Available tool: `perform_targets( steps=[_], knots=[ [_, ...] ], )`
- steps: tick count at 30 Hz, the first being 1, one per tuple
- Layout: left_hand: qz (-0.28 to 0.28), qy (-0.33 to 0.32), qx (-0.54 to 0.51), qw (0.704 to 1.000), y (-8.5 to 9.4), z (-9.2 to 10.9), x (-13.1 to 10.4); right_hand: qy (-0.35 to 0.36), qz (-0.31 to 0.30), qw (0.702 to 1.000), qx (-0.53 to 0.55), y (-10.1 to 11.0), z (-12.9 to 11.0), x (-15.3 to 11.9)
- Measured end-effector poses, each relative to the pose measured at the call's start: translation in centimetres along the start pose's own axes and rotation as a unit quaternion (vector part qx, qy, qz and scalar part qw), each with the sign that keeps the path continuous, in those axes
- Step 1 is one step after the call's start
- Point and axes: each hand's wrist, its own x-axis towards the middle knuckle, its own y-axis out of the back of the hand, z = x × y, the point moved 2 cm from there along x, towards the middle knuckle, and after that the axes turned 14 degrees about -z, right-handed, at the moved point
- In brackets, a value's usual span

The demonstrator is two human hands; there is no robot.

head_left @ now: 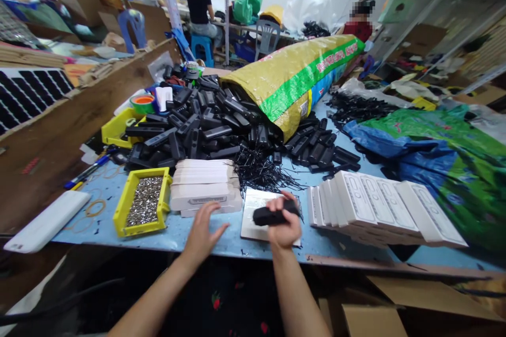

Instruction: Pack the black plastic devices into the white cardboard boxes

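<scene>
My right hand (285, 225) is wrapped round a black plastic casing (272, 216), holding it over a white board (253, 226) near the table's front edge. To its left, my left hand (203, 229) has its fingers apart and holds nothing. It is close to a stack of flat white boxes (205, 189). Beside that stack, a yellow bin (122, 221) contains many small shiny metal parts (145, 201). A tangle of thin black strips (261, 168) lies behind the white board.
A heap of black casings (197, 121) spills from a yellow-green sack (276, 84). Printed white boxes (367, 200) stand in a row at right, beside green-blue sheeting (450, 152). A white oblong device (47, 221) lies at left. Several people sit in the background.
</scene>
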Motion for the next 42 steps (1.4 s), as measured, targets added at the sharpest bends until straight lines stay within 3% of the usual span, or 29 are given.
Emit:
perform_targets(
  steps=[2, 4, 5, 6, 8, 10, 12, 13, 14, 17, 19, 21, 25, 28, 30, 32, 34, 36, 37, 40, 42],
  knots=[
    [-0.013, -0.019, 0.212, 0.977, 2.3, -1.8, 0.7, 0.040, -0.105, 0.984, -0.140, 1.2, -0.6, -0.3],
    [-0.050, -0.020, 0.341, 0.939, 3.8, -3.0, 1.4, -0.012, -0.202, 0.949, -0.241, 2.3, -0.1, -0.3],
    [-0.067, -0.018, 0.379, 0.923, 4.3, -3.1, 1.7, -0.042, -0.207, 0.946, -0.246, 3.0, 0.4, -0.2],
    [-0.082, -0.014, 0.406, 0.910, 4.6, -3.0, 2.0, -0.065, -0.173, 0.956, -0.227, 3.7, 0.9, 0.1],
    [-0.117, 0.002, 0.436, 0.892, 5.0, -1.9, 2.7, -0.103, -0.046, 0.976, -0.186, 5.3, 1.8, 0.8],
    [-0.170, 0.022, 0.441, 0.881, 5.7, -0.2, 3.4, -0.130, 0.059, 0.960, -0.241, 6.3, 2.3, 1.4],
    [-0.218, 0.043, 0.416, 0.882, 6.6, 1.6, 3.9, -0.101, 0.096, 0.911, -0.388, 6.2, 1.9, 1.6],
    [-0.235, 0.054, 0.382, 0.892, 7.0, 2.3, 4.1, -0.059, 0.082, 0.884, -0.457, 5.6, 1.4, 1.5],
    [-0.252, 0.062, 0.327, 0.909, 7.3, 2.9, 4.1, -0.011, 0.040, 0.861, -0.507, 4.5, 1.0, 1.3],
    [-0.313, 0.080, 0.064, 0.944, 6.8, 3.9, 3.4, 0.090, -0.167, 0.816, -0.546, -0.2, 0.2, 0.3],
    [-0.333, 0.094, -0.075, 0.935, 5.5, 3.8, 2.4, 0.124, -0.261, 0.784, -0.549, -3.0, 0.1, -0.3],
    [-0.347, 0.101, -0.140, 0.922, 4.0, 3.2, 1.4, 0.140, -0.289, 0.764, -0.559, -4.7, 0.0, -0.7],
    [-0.386, 0.052, -0.217, 0.895, 2.5, 1.8, -0.2, 0.069, -0.344, 0.765, -0.540, -4.5, -0.8, -1.5],
    [-0.328, 0.068, -0.101, 0.937, 3.5, 1.3, -0.5, -0.007, -0.404, 0.758, -0.512, -3.2, -1.2, -2.3],
    [-0.302, 0.054, -0.023, 0.952, 4.3, 2.0, -0.5, -0.037, -0.354, 0.823, -0.443, -2.4, -1.0, -2.5],
    [-0.326, -0.003, 0.004, 0.945, 4.4, 3.3, -0.4, -0.094, -0.265, 0.906, -0.317, -1.8, -0.2, -2.5],
    [-0.352, -0.052, 0.005, 0.935, 3.9, 4.6, -0.3, -0.174, -0.228, 0.937, -0.201, -1.7, 0.9, -2.5],
    [-0.339, -0.060, -0.010, 0.939, 3.0, 5.5, -0.1, -0.201, -0.259, 0.930, -0.166, -2.1, 1.3, -2.5],
    [-0.312, -0.048, -0.022, 0.949, 2.4, 5.7, 0.0, -0.180, -0.290, 0.923, -0.176, -2.4, 1.1, -2.5],
    [-0.239, 0.020, -0.066, 0.969, 1.0, 5.8, 0.0, -0.097, -0.362, 0.899, -0.228, -3.0, 0.0, -2.5],
    [-0.229, 0.059, -0.090, 0.967, 0.1, 5.8, 0.0, -0.120, -0.360, 0.895, -0.235, -3.3, -0.4, -2.7]
  ],
)
